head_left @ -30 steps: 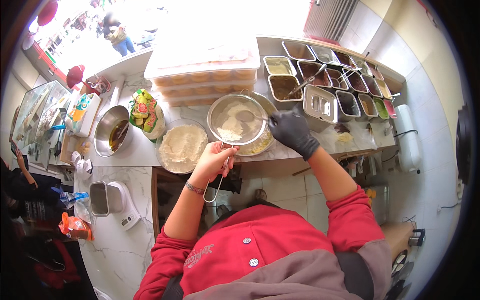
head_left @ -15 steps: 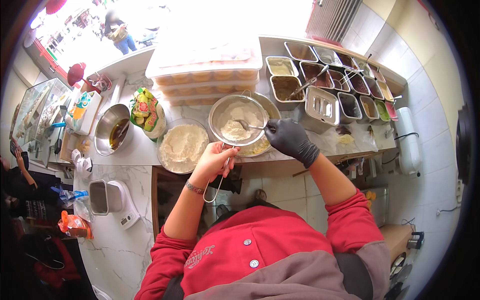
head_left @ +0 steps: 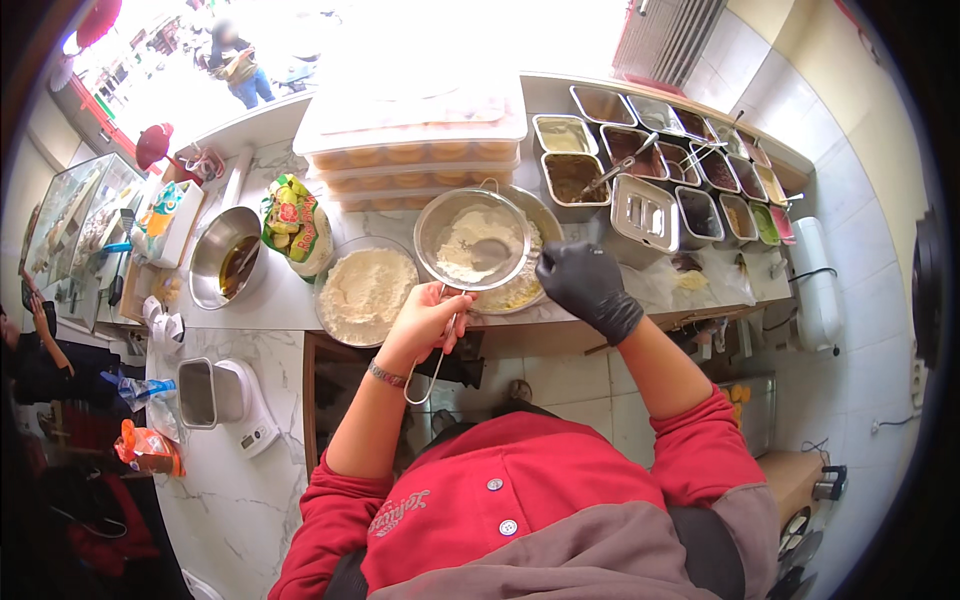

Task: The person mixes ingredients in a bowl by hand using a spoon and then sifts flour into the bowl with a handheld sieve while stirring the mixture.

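My bare left hand [head_left: 432, 318] is closed round the wire handle of a round metal sieve [head_left: 421, 246]. White flour [head_left: 462, 236] lies in the sieve, which is held over a metal bowl [head_left: 548, 222] showing flour and something yellowish. My right hand [head_left: 590, 288], in a black glove, is closed at the sieve's right side on the handle of a spoon [head_left: 490, 253]. The spoon's rounded end rests among the flour inside the sieve. Just left of the sieve stands a clear bowl [head_left: 321, 312] full of flour.
Stacked clear-lidded boxes [head_left: 410, 140] stand behind the sieve. A printed bag [head_left: 295, 225] and a metal bowl of dark liquid [head_left: 196, 262] are at left. Several metal topping tins [head_left: 575, 180] fill the back right. A scale [head_left: 256, 410] sits on the left counter.
The spoon has turned over and shifted slightly in the sieve, with its rounded back now up. The flour heap has spread toward the far side. My left hand keeps its hold.
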A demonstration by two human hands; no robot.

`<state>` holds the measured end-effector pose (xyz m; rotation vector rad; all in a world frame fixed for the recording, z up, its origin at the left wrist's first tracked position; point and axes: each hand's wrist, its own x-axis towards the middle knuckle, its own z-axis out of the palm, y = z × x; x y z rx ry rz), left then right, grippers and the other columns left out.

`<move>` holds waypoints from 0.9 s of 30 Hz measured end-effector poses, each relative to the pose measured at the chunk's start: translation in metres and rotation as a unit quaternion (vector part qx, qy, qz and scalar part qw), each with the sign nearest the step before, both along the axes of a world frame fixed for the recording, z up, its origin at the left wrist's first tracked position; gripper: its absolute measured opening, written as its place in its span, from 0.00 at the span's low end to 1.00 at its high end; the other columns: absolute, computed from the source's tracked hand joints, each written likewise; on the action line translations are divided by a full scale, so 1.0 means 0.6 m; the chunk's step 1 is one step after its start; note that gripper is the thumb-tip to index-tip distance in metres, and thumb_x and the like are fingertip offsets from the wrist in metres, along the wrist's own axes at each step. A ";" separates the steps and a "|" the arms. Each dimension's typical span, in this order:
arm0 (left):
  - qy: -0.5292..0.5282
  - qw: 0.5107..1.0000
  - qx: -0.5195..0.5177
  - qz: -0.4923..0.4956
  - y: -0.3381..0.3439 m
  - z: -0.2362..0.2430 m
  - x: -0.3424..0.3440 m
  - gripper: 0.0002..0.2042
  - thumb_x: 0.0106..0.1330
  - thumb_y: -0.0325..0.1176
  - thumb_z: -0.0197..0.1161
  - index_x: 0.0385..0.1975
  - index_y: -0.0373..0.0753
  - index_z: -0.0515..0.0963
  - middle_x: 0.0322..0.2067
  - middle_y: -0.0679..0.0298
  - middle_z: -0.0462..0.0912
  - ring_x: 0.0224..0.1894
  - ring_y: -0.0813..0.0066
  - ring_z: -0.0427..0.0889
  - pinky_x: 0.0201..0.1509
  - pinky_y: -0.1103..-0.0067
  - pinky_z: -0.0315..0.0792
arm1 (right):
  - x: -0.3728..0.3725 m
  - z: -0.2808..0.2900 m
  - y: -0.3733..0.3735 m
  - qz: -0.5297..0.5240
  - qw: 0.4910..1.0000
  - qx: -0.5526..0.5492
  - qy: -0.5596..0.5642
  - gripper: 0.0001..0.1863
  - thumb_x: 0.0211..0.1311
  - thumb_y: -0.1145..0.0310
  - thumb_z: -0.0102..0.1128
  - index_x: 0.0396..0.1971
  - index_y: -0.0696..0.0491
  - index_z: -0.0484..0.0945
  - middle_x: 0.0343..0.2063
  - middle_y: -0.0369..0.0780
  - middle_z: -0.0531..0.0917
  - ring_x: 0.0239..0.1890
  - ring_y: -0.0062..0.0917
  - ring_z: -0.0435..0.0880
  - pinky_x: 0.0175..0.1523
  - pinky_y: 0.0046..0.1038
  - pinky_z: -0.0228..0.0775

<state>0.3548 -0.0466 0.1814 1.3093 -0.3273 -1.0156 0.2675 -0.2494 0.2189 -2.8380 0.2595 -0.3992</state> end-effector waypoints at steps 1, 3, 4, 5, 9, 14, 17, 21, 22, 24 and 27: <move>-0.002 1.000 0.000 -0.001 0.000 0.001 -0.003 0.09 0.58 0.29 0.55 0.34 0.29 0.71 0.12 0.64 0.70 0.05 0.83 0.63 0.07 0.88 0.56 | 0.001 0.001 -0.005 -0.029 0.999 -0.038 -0.001 0.10 0.51 0.62 0.50 0.19 0.52 0.76 0.17 0.45 0.78 0.22 0.38 0.78 0.28 0.36 0.70; 0.009 1.000 0.002 -0.018 -0.008 0.005 -0.008 0.08 0.58 0.28 0.54 0.33 0.30 0.71 0.12 0.64 0.71 0.05 0.82 0.64 0.07 0.88 0.57 | 0.015 -0.016 -0.009 -0.031 0.999 -0.034 -0.009 0.10 0.50 0.62 0.50 0.19 0.51 0.76 0.17 0.44 0.78 0.22 0.38 0.78 0.28 0.36 0.70; 0.014 1.000 0.005 -0.026 -0.009 0.008 -0.007 0.07 0.58 0.28 0.53 0.33 0.31 0.71 0.12 0.63 0.71 0.06 0.82 0.65 0.07 0.88 0.57 | 0.023 -0.018 -0.007 -0.024 0.999 -0.029 -0.023 0.10 0.50 0.62 0.50 0.20 0.51 0.76 0.17 0.44 0.78 0.22 0.38 0.78 0.28 0.36 0.70; 0.013 1.000 0.004 -0.024 -0.009 0.008 -0.007 0.07 0.58 0.28 0.53 0.33 0.31 0.71 0.12 0.63 0.71 0.06 0.82 0.65 0.07 0.88 0.57 | 0.020 -0.017 -0.005 -0.022 0.999 -0.030 -0.025 0.10 0.50 0.62 0.50 0.20 0.51 0.76 0.17 0.44 0.78 0.22 0.38 0.78 0.28 0.36 0.70; 0.009 1.000 0.004 0.015 0.001 -0.001 0.006 0.09 0.58 0.29 0.55 0.34 0.29 0.71 0.12 0.64 0.70 0.05 0.83 0.63 0.07 0.88 0.56 | 0.000 0.006 -0.003 0.045 0.999 -0.024 0.010 0.09 0.50 0.64 0.50 0.20 0.52 0.75 0.17 0.43 0.78 0.23 0.35 0.78 0.28 0.35 0.69; 0.008 1.000 -0.018 0.005 0.001 0.003 0.010 0.09 0.58 0.29 0.55 0.33 0.29 0.71 0.12 0.64 0.70 0.05 0.83 0.63 0.07 0.88 0.56 | 0.000 0.036 -0.014 0.009 0.998 -0.037 -0.053 0.08 0.51 0.65 0.51 0.22 0.53 0.75 0.19 0.43 0.78 0.23 0.35 0.78 0.29 0.34 0.69; -0.002 1.000 -0.015 0.023 -0.001 0.000 0.011 0.09 0.58 0.29 0.55 0.33 0.29 0.70 0.11 0.63 0.70 0.05 0.83 0.63 0.07 0.88 0.56 | -0.005 0.049 -0.013 -0.008 0.999 -0.020 -0.050 0.08 0.51 0.65 0.51 0.22 0.53 0.75 0.19 0.43 0.78 0.24 0.35 0.78 0.30 0.33 0.69; 0.006 1.000 -0.023 0.013 -0.010 -0.011 0.001 0.09 0.58 0.29 0.54 0.34 0.29 0.70 0.11 0.62 0.71 0.04 0.82 0.64 0.06 0.88 0.56 | -0.006 0.046 -0.014 -0.022 0.997 -0.005 -0.068 0.09 0.52 0.65 0.51 0.22 0.53 0.74 0.19 0.42 0.78 0.23 0.34 0.78 0.31 0.33 0.68; 0.005 1.000 -0.022 0.011 -0.010 -0.009 -0.001 0.09 0.58 0.29 0.54 0.34 0.29 0.70 0.12 0.62 0.71 0.04 0.82 0.63 0.06 0.88 0.56 | -0.007 0.048 -0.013 -0.023 0.997 -0.005 -0.068 0.09 0.52 0.65 0.51 0.22 0.53 0.74 0.19 0.42 0.78 0.23 0.34 0.78 0.31 0.33 0.68; 0.024 0.999 -0.024 -0.015 -0.011 -0.004 -0.004 0.08 0.60 0.29 0.52 0.34 0.31 0.69 0.12 0.62 0.72 0.05 0.81 0.64 0.07 0.87 0.56 | -0.009 0.055 -0.010 -0.019 0.998 -0.047 -0.049 0.09 0.52 0.64 0.51 0.20 0.53 0.74 0.18 0.41 0.78 0.22 0.34 0.78 0.31 0.33 0.67; 0.027 0.996 -0.078 0.039 -0.013 -0.019 0.000 0.08 0.60 0.29 0.52 0.34 0.31 0.69 0.12 0.62 0.71 0.05 0.82 0.64 0.07 0.88 0.56 | -0.008 0.045 -0.013 -0.019 0.995 -0.037 -0.089 0.09 0.52 0.64 0.51 0.19 0.53 0.73 0.17 0.41 0.77 0.21 0.34 0.77 0.31 0.33 0.65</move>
